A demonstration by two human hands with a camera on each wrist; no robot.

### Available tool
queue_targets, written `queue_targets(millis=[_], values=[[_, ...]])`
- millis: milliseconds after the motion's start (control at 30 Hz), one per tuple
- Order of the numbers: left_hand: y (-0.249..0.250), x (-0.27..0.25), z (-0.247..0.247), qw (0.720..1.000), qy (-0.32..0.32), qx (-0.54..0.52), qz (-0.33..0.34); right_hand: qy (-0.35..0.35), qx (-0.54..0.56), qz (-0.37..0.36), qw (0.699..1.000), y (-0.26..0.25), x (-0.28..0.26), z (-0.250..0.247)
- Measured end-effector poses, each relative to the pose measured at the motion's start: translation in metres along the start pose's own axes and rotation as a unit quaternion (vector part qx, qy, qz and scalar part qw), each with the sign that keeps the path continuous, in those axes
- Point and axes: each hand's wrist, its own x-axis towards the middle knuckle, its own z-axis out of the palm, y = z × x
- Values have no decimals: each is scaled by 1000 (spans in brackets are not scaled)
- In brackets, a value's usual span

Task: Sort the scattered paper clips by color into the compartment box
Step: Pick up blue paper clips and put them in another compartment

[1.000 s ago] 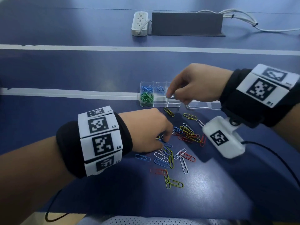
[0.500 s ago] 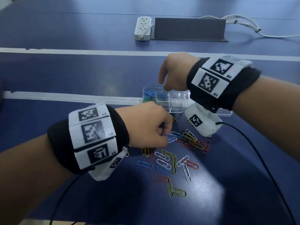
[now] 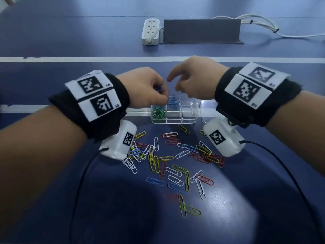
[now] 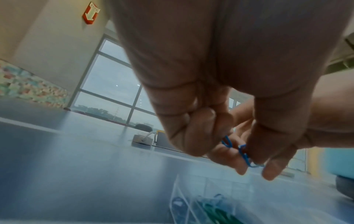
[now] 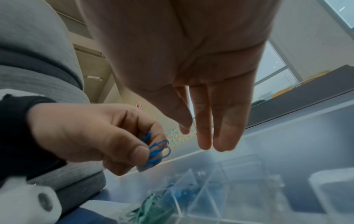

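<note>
A clear compartment box (image 3: 189, 118) sits on the blue table, with green clips (image 3: 159, 112) in its near-left cell and blue clips (image 3: 173, 102) in a cell behind. My left hand (image 3: 149, 88) hovers over the box's left end and pinches several blue paper clips (image 5: 155, 153) between thumb and fingers, also seen as blue paper clips (image 4: 243, 151) from the left wrist. My right hand (image 3: 191, 80) hangs above the box just to the right, fingers (image 5: 224, 131) straight and empty. Loose paper clips (image 3: 175, 162) in red, yellow, white and blue lie scattered in front of the box.
The box's clear lid (image 3: 208, 110) lies to its right, partly behind my right wrist. A white power strip (image 3: 150, 31) and a dark upright panel (image 3: 201, 31) stand at the back, with white cables (image 3: 263, 26) running right. White stripes cross the table.
My left hand rose from the scattered pile and moved back over the box with blue clips in its pinch. My right hand lifted off the box and its fingers straightened.
</note>
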Motion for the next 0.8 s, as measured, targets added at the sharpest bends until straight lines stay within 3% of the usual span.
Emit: queue_targets(millis=[167,400,800], values=[[12,23,5,996,36,84,2,8,-10,16,1000,16,-12,0],[28,34,13,982,3,183,46,6,-29,11,1000,29,-34,4],[25,22,9,998,18,42,50,2,-34,-3,999,33,-53,8]])
